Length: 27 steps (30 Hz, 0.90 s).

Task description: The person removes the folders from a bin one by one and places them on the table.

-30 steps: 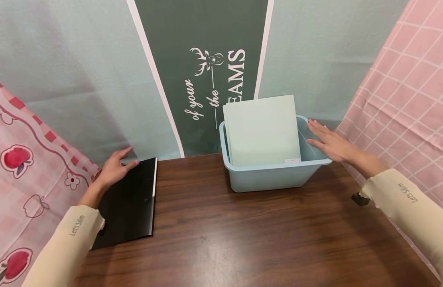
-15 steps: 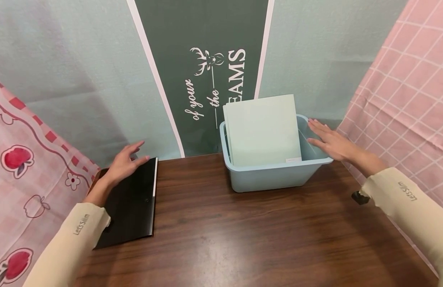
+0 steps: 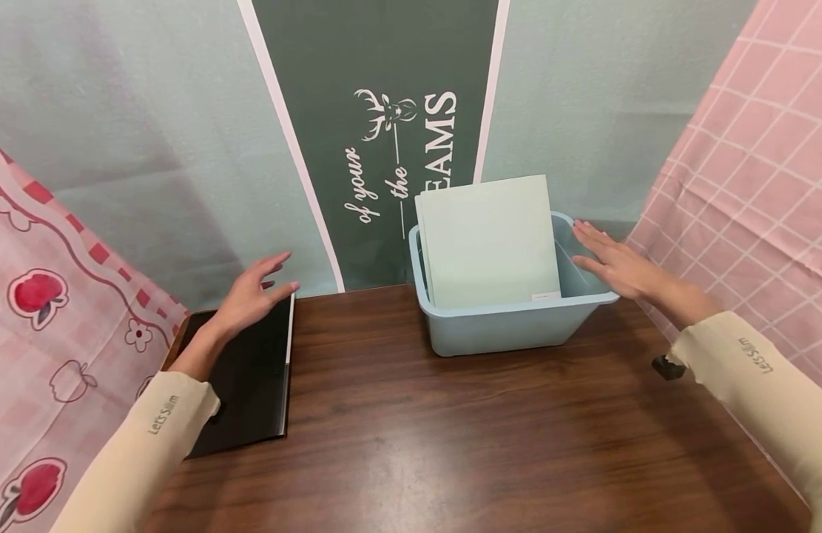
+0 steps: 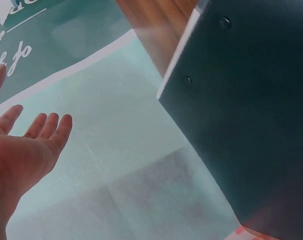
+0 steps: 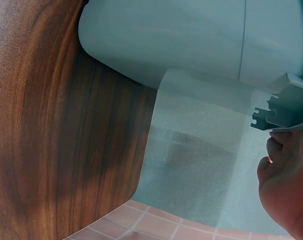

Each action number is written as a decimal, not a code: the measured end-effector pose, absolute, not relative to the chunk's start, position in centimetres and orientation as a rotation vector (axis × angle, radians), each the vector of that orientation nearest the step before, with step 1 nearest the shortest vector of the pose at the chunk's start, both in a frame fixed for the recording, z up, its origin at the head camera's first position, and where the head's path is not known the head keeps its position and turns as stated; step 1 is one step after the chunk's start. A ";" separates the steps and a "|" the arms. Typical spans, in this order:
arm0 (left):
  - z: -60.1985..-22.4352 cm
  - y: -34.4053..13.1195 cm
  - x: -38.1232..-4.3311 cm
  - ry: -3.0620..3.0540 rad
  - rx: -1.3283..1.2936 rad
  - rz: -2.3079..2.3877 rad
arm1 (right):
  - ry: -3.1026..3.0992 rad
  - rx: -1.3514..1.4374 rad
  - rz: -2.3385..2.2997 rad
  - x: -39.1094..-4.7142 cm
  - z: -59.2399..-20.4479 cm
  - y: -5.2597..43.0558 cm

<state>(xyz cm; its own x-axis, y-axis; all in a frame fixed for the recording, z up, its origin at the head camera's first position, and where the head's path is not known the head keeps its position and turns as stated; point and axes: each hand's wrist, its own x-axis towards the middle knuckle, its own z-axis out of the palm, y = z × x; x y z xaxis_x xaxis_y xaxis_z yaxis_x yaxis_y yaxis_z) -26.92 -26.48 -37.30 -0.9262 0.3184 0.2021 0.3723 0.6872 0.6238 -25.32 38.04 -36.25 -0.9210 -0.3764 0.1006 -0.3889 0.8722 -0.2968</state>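
My left hand (image 3: 249, 300) hovers over the far end of a flat black folder (image 3: 256, 377), fingers spread, nothing held. From the left wrist the folder (image 4: 246, 110) shows small round rivets and a white edge strip, apart from my hand (image 4: 29, 157). At the back right stands a light blue plastic bin (image 3: 504, 333). Pale green folders (image 3: 490, 244) lean upright inside it, the front one bearing a small white label (image 3: 545, 296). My right hand (image 3: 613, 265) rests on the bin's right rim with straight fingers; in the right wrist view, fingertips meet the rim's underside.
The brown wooden table (image 3: 397, 422) stretches between the folder and the bin. A grey-green printed cloth (image 3: 371, 44) hangs behind. Pink cloths border both sides, apple-patterned on the left (image 3: 38, 385) and checked on the right (image 3: 763, 200).
My left hand has moved rightward and slightly farther back over the black folder. My right hand, the bin and the pale green folders have stayed put.
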 end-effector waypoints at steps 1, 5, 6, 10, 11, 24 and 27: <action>-37.2 -26.3 -26.9 -2.811 -0.572 -1.085 | -3.003 0.613 0.487 -25.3 -36.3 38.0; -37.0 -25.7 -26.9 -2.805 -0.562 -1.144 | -3.005 0.613 0.483 -25.4 -36.3 38.0; -36.9 -25.6 -26.9 -2.802 -0.562 -1.158 | -3.003 0.613 0.487 -25.4 -36.3 38.0; -36.4 -24.7 -26.8 -2.786 -0.577 -1.209 | -2.998 0.614 0.499 -25.4 -36.3 38.1; -36.3 -24.4 -26.8 -2.782 -0.584 -1.224 | -2.998 0.612 0.501 -25.4 -36.4 38.1; -35.1 -21.8 -27.2 -2.788 -0.569 -1.368 | -2.974 0.624 0.529 -25.4 -36.5 38.1; -34.8 -21.2 -27.1 -2.760 -0.596 -1.404 | -2.976 0.625 0.535 -25.4 -36.6 38.2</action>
<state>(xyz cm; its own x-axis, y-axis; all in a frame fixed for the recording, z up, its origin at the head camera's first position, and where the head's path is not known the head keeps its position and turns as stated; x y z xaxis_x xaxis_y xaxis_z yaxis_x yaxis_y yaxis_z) -27.14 -21.24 -34.79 -0.9286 0.3358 0.1581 0.3255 0.5324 0.7814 -25.45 38.16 -36.55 -0.9167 -0.3805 0.1218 -0.3991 0.8581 -0.3230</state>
